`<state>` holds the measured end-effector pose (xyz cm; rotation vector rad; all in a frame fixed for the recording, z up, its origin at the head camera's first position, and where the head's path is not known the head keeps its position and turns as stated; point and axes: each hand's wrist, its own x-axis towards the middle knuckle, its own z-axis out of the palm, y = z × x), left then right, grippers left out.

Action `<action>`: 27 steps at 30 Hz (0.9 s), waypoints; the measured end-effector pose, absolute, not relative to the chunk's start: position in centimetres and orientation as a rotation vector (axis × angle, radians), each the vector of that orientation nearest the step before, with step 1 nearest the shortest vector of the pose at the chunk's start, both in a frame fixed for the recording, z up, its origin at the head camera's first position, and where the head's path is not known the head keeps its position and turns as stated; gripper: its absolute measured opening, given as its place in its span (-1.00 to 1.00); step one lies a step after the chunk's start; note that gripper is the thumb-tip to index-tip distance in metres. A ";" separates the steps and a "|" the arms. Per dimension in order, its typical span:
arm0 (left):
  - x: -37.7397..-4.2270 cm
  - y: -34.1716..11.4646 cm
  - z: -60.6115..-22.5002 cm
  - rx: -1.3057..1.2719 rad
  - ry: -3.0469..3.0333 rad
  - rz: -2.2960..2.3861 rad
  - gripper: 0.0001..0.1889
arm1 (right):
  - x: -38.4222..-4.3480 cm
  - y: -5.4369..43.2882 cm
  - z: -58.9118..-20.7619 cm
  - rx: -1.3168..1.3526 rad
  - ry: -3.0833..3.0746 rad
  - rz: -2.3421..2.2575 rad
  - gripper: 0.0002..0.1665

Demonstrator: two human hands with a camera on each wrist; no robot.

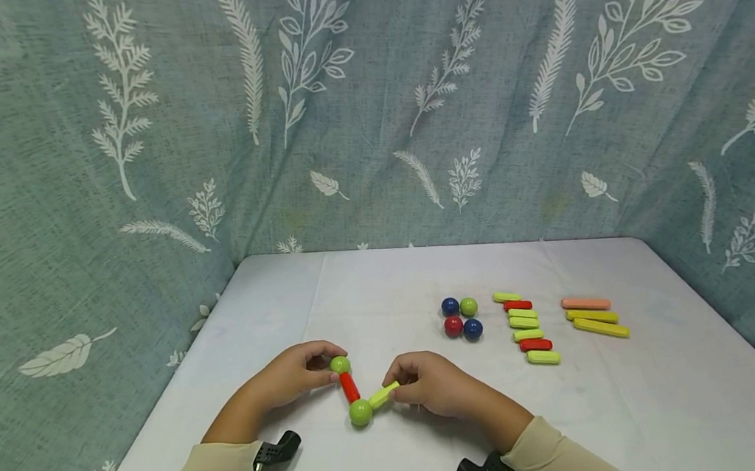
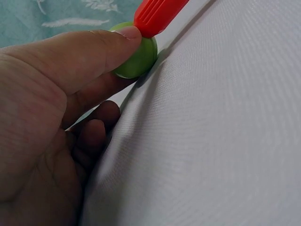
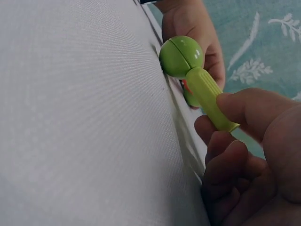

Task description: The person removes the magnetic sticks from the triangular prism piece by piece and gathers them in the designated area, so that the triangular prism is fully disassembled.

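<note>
My left hand point(image 1: 298, 375) pinches a green ball point(image 2: 136, 59) between thumb and fingers, low over the white table. A short red stick point(image 1: 349, 388) runs from that ball to a second green ball point(image 1: 360, 413) nearer to me. From this second ball a short yellow-green stick point(image 3: 207, 96) points out to the right, its end meeting the ball. My right hand point(image 1: 432, 385) pinches this stick near its free end with thumb and forefinger. Together the balls and sticks form a V shape in the head view.
Beyond my right hand, two blue balls, a red ball point(image 1: 453, 325) and a green ball point(image 1: 468, 307) sit grouped. Right of them lies a column of short red and yellow-green sticks point(image 1: 524, 323). Longer yellow sticks point(image 1: 601, 327) and an orange stick point(image 1: 585, 303) lie farther right.
</note>
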<state>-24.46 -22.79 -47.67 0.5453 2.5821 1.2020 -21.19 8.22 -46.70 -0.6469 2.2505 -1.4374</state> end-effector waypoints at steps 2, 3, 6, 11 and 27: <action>-24.5 -22.8 -47.7 0.542 2.580 1.204 -0.66 | -21.2 8.2 -46.7 -0.645 2.254 -1.430 -0.84; -24.5 -22.8 -47.7 0.540 2.580 1.202 -0.66 | -21.2 8.2 -46.7 -0.643 2.260 -1.422 -0.84; -24.5 -22.8 -47.7 0.533 2.581 1.200 -0.66 | -21.2 8.2 -46.8 -0.657 2.301 -1.381 -0.84; -24.4 -22.8 -47.7 0.528 2.580 1.200 -0.66 | -21.1 8.2 -46.8 -0.649 2.340 -1.329 -0.84; -24.4 -22.7 -47.8 0.521 2.584 1.199 -0.66 | -21.4 8.7 -47.0 -0.609 2.330 -1.337 -0.81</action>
